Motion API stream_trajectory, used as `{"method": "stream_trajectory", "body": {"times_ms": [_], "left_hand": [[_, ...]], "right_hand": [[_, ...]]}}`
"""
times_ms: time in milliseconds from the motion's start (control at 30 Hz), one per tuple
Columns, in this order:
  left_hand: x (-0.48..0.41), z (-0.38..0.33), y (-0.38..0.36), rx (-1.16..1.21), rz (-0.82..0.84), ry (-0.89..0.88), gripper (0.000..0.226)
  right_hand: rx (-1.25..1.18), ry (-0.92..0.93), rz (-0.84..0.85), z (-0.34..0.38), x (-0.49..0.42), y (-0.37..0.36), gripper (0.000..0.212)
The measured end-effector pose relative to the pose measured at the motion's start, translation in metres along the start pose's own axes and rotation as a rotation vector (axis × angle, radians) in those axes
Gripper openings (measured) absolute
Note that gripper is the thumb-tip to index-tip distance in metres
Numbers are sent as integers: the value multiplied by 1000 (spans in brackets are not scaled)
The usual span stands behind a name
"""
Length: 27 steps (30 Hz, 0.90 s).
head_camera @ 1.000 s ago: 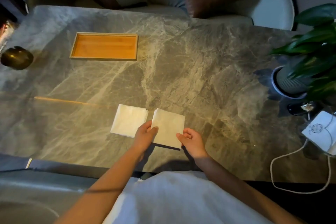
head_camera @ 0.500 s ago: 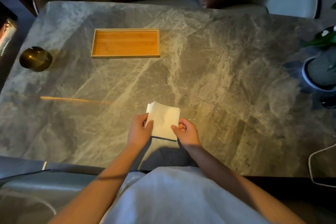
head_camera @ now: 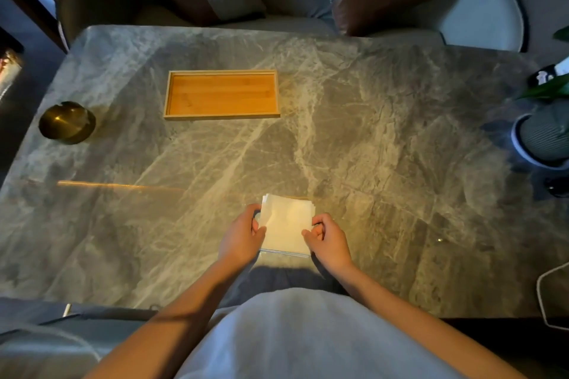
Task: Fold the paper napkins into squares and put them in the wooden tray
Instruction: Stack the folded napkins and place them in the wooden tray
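My left grip and right grip pinch opposite side edges of the folded napkins stacked between them.

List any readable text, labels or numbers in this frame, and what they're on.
No readable text anywhere.
White marks on the dark object at the table's right edge: too blurred to read.
No print visible on the napkins, wooden tray or brass bowl.

White paper napkins lie on a grey, pale-veined marble bench, with an orange-brown wooden tray and a brass-gold bowl.
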<state>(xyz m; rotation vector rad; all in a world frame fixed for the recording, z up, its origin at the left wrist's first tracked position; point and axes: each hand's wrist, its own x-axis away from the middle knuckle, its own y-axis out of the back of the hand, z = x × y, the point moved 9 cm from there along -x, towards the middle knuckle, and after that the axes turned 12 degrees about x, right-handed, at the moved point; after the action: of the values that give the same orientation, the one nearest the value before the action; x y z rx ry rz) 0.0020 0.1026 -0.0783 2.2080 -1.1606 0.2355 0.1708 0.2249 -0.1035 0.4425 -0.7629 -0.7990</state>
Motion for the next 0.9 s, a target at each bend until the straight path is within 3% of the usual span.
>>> {"method": "stream_trajectory", "body": {"times_ms": [500, 633, 733, 900], "left_hand": [[1, 1, -6, -128, 49, -22, 55], [9, -35, 1, -291, -48, -380, 55], [19, -54, -30, -397, 125, -587, 55], [8, 4, -54, -841, 316, -369, 62]], "right_hand": [[26, 31, -16, 2, 6, 10, 32], [336, 288, -104, 34, 19, 22, 40], [629, 531, -81, 66, 26, 6, 55], [997, 478, 190, 33, 16, -27, 60]]}}
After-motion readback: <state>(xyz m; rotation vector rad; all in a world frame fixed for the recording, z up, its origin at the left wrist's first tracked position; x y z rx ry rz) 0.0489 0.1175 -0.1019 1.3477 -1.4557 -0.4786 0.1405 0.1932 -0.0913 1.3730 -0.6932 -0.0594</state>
